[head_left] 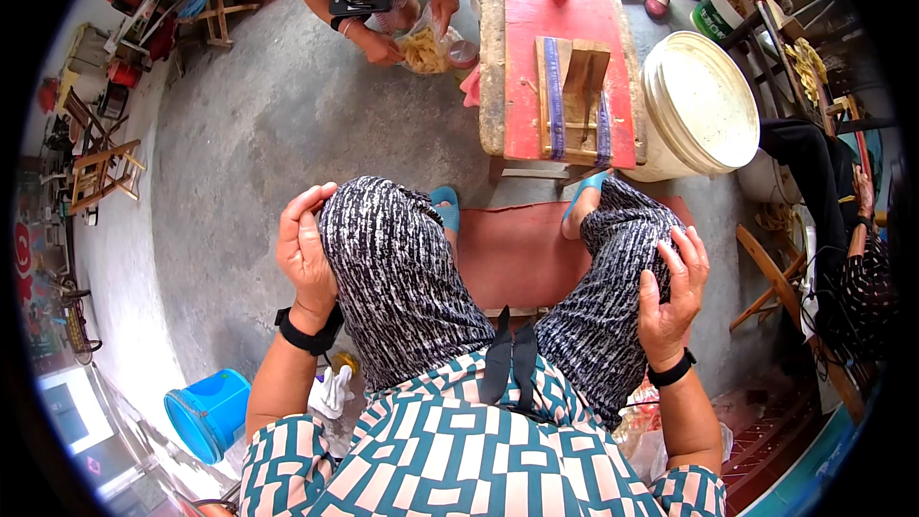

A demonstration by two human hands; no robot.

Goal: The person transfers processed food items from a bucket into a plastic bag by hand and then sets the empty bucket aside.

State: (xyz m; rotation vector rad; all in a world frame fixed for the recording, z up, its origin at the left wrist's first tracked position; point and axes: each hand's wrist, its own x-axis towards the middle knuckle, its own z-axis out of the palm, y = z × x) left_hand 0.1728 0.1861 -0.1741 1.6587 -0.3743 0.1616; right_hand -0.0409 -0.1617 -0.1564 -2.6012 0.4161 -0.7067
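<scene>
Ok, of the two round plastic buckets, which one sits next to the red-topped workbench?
The large cream-white bucket, touching the bench's right side; the small blue bucket lies far behind the left hand.

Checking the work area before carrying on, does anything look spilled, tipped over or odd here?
Nothing looks spilled. The left hand and right hand rest empty on the knees. One oddity: the blue plastic bucket on the grey floor beside the left elbow lies tipped on its side.

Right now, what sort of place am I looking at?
Probably a small home workshop for preparing food, on a bare concrete floor. A low red bench carries a wooden cutting frame, a big white bucket stands beside it, and another person handles a bag of pale strips.
</scene>
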